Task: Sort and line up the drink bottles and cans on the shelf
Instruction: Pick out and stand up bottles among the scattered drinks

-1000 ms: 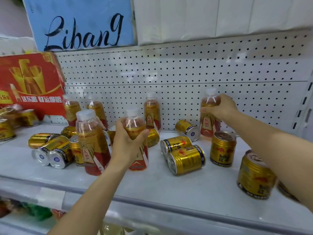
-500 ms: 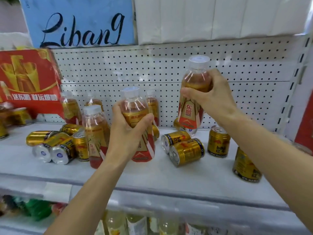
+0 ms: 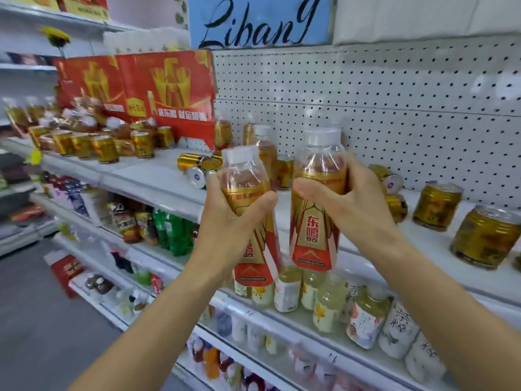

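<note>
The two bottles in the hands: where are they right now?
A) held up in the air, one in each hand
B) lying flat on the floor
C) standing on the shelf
A: the left hand grips one bottle, the right hand the other bottle, both clear of the shelf.

The left hand [image 3: 225, 218] hides most of its bottle's label [image 3: 253, 249]; far-left cans [image 3: 81, 142] are blurred.

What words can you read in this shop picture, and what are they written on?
"Libang": blue sign above the pegboard.
"东鹏特饮": label of the bottle in the right hand.
Bottle in the left hand: print mostly covered by the hand, unreadable.
Red carton: white characters, too blurred to read surely.
Gold cans and lower-shelf bottles: print too small or blurred.
</note>
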`<state>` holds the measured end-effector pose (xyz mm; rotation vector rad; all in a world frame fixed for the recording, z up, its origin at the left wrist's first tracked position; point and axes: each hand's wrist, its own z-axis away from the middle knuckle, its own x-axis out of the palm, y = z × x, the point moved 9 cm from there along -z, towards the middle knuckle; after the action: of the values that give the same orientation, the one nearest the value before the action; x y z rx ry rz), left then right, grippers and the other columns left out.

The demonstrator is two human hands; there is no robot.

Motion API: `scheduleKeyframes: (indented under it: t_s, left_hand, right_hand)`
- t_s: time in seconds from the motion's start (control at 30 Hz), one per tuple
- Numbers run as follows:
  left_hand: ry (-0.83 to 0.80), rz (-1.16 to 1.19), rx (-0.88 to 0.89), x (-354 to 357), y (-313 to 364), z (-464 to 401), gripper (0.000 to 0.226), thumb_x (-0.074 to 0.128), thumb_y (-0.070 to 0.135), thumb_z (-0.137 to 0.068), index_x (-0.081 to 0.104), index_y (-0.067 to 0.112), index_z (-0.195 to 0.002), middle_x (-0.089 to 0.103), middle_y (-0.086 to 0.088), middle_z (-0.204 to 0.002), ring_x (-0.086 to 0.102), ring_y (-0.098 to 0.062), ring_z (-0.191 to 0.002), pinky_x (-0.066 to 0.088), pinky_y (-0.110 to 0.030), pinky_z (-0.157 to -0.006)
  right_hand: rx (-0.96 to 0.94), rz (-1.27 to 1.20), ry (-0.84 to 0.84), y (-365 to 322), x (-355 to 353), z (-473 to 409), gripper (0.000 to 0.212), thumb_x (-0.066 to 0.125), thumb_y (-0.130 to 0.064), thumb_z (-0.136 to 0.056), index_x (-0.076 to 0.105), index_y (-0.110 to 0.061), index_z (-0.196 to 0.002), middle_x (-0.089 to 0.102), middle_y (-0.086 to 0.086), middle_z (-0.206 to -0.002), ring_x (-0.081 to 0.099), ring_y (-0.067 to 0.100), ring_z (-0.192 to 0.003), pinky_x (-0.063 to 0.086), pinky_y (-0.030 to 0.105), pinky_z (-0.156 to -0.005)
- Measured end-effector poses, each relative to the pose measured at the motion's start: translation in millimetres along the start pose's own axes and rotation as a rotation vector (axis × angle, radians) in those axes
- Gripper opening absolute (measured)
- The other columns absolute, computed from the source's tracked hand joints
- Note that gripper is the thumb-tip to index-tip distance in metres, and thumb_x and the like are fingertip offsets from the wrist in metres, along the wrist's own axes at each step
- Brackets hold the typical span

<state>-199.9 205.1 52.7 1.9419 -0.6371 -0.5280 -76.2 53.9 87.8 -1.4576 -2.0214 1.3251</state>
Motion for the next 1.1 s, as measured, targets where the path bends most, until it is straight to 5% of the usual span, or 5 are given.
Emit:
scheduleKeyframes:
  t_s: [0.27, 0.57, 0.67, 0.87, 1.1]
  left_hand:
    - [0.178, -0.090, -0.055, -148.3, -29.0, 1.9, 0.053, 0.075, 0.042, -0.077, 0.044, 0.031, -0.119, 0.064, 0.013, -0.100, 0.063, 0.006, -0.080, 0.046, -0.010, -0.061]
    - [0.290, -0.149, -0.099, -365.9, -78.2, -46.9, 0.047, 0.076, 0.041, -0.078, 0.045, 0.038, -0.114, 0.065, 0.016, -0.096, 0.065, 0.006, -0.079, 0.048, -0.015, -0.064]
    - [0.293, -0.184, -0.113, -437.0, -94.3, -69.0, 0.049, 0.074, 0.042, -0.078, 0.043, 0.040, -0.116, 0.064, 0.017, -0.098, 0.064, 0.007, -0.080, 0.048, -0.016, -0.066]
    - [0.294, -0.204, -0.121, -542.6, -125.4, -126.0, 0.045, 0.074, 0.045, -0.076, 0.045, 0.042, -0.111, 0.065, 0.017, -0.098, 0.065, 0.006, -0.082, 0.048, -0.009, -0.057]
    - [0.331, -0.199, -0.096, -636.6, -178.8, -219.9, 0.055, 0.074, 0.044, -0.078, 0.044, 0.032, -0.124, 0.066, 0.014, -0.101, 0.067, 0.004, -0.080, 0.050, -0.020, -0.067]
  right_hand:
    - [0.010, -0.131, -0.177, -25.9, 147.3, 11.5, 0.044, 0.079, -0.041, -0.075, 0.057, -0.029, -0.111, 0.068, -0.011, -0.098, 0.067, 0.000, -0.086, 0.055, 0.021, -0.068]
    - [0.000, -0.214, -0.227, -63.4, 365.4, -13.6, 0.036, 0.073, -0.041, -0.080, 0.048, -0.040, -0.105, 0.061, -0.022, -0.094, 0.061, -0.013, -0.081, 0.048, 0.011, -0.056]
    - [0.011, -0.227, -0.230, -76.5, 439.5, -26.7, 0.037, 0.072, -0.039, -0.082, 0.048, -0.032, -0.108, 0.060, -0.018, -0.091, 0.060, -0.015, -0.076, 0.046, 0.008, -0.051]
    - [0.019, -0.225, -0.247, -92.1, 559.5, -64.3, 0.038, 0.073, -0.044, -0.078, 0.049, -0.034, -0.106, 0.062, -0.014, -0.094, 0.062, -0.008, -0.080, 0.048, 0.024, -0.066]
    - [-0.015, -0.207, -0.247, -88.6, 678.8, -130.5, 0.035, 0.073, -0.043, -0.079, 0.049, -0.036, -0.103, 0.063, -0.015, -0.093, 0.063, -0.008, -0.078, 0.047, 0.020, -0.063]
